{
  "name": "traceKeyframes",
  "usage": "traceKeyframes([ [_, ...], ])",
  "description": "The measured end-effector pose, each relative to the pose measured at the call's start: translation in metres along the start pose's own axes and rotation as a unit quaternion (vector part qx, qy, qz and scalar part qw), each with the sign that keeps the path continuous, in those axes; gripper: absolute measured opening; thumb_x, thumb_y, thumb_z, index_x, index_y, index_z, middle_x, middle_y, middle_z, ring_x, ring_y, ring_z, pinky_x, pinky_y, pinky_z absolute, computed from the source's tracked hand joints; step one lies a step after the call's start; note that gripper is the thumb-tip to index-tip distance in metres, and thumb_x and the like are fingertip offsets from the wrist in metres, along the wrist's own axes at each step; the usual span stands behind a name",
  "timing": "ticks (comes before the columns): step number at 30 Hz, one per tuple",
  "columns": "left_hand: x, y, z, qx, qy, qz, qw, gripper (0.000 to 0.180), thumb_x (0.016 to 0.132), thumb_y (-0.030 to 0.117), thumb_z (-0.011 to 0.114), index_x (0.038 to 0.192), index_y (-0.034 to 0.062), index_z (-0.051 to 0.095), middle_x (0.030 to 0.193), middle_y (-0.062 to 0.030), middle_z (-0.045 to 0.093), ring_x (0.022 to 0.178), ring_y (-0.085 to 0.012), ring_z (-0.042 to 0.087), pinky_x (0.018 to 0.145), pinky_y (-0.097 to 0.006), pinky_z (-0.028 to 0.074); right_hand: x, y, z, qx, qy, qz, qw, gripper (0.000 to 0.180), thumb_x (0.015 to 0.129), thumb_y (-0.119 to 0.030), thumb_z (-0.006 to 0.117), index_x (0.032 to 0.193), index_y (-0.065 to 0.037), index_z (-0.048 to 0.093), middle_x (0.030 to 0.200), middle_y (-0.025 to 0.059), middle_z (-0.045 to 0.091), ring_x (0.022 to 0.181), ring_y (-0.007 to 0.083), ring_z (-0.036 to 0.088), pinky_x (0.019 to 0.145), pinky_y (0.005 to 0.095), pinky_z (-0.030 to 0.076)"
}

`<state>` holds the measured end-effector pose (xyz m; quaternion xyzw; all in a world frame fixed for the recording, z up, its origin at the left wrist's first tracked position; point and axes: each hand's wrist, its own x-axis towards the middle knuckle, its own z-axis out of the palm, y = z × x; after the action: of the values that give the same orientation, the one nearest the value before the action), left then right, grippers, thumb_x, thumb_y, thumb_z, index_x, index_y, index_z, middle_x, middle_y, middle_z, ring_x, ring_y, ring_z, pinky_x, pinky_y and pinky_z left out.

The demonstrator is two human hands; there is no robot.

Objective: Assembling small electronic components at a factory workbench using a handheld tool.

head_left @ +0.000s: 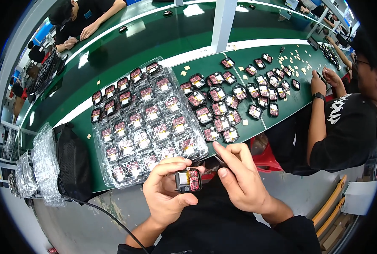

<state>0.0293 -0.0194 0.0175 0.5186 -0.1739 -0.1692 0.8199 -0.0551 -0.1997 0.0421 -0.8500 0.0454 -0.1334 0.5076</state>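
Observation:
My left hand [165, 199] grips a small electronic module [189, 180] by its edges, between thumb and fingers. The module has a black square case, a red circuit board and a silver-white block in its exposed side. Just to its right, my right hand [244, 180] is closed, thumb toward forefinger, around something thin and dark that I cannot make out. Beyond my hands, a clear plastic blister tray [112, 180] lies on the green bench. Similar modules [136, 75] sit uncovered in its far and left pockets; others show through clear plastic.
Many loose modules [219, 108] lie on the green bench [256, 122] right of the tray, among small yellowish paper squares [245, 122]. A black bag [73, 163] and stacked clear trays [45, 163] stand left. A co-worker [345, 122] sits at right; another person [84, 21] works across the bench.

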Motion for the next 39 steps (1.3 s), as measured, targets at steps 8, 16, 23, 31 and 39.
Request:
traceKeyframes([
  [8,-0.008,-0.010,0.003,-0.109,0.002,-0.020,0.994,0.076,0.075,0.032,0.095,0.130,-0.0042,0.058,0.129,-0.0175,0.062,0.121,-0.0309,0.067,0.106,-0.042,0.055,0.003,0.012,0.006,-0.180,0.110,-0.258,0.943,0.032,0.076,0.003,0.081,0.108,0.000,0.075,0.094,0.0093,0.071,0.072,0.0229,0.069,0.060,0.0334,0.054],
  [16,-0.012,-0.015,0.002,-0.120,-0.010,-0.025,0.992,0.072,0.077,0.025,0.095,0.131,-0.0041,0.058,0.128,-0.0174,0.062,0.122,-0.0330,0.067,0.106,-0.043,0.054,-0.001,0.022,0.008,-0.249,0.137,-0.315,0.906,0.027,0.076,-0.001,0.078,0.103,-0.001,0.077,0.096,0.0085,0.071,0.070,0.0192,0.066,0.058,0.0286,0.049],
  [23,-0.013,-0.010,0.005,-0.104,0.008,-0.051,0.993,0.076,0.075,0.034,0.095,0.129,-0.0046,0.058,0.128,-0.0172,0.061,0.118,-0.0336,0.068,0.105,-0.045,0.056,0.002,0.015,0.006,-0.112,0.115,-0.234,0.959,0.031,0.071,0.005,0.084,0.101,-0.001,0.076,0.092,0.0091,0.071,0.067,0.0219,0.064,0.058,0.0318,0.050],
  [31,-0.014,-0.015,0.000,-0.115,-0.026,-0.030,0.993,0.072,0.078,0.024,0.095,0.132,-0.0065,0.059,0.133,-0.0168,0.058,0.122,-0.0342,0.067,0.105,-0.042,0.056,-0.001,0.019,0.008,-0.077,0.103,-0.186,0.974,0.028,0.074,0.005,0.084,0.100,-0.001,0.076,0.090,0.0101,0.070,0.067,0.0230,0.063,0.058,0.0331,0.052],
  [39,-0.013,-0.013,0.000,-0.077,-0.015,-0.032,0.996,0.070,0.079,0.020,0.094,0.133,-0.0077,0.059,0.135,-0.0160,0.056,0.123,-0.0329,0.067,0.106,-0.041,0.056,-0.002,0.022,0.012,-0.153,0.116,-0.245,0.950,0.033,0.071,0.008,0.083,0.102,0.003,0.074,0.090,0.0104,0.068,0.066,0.0227,0.063,0.055,0.0319,0.051],
])
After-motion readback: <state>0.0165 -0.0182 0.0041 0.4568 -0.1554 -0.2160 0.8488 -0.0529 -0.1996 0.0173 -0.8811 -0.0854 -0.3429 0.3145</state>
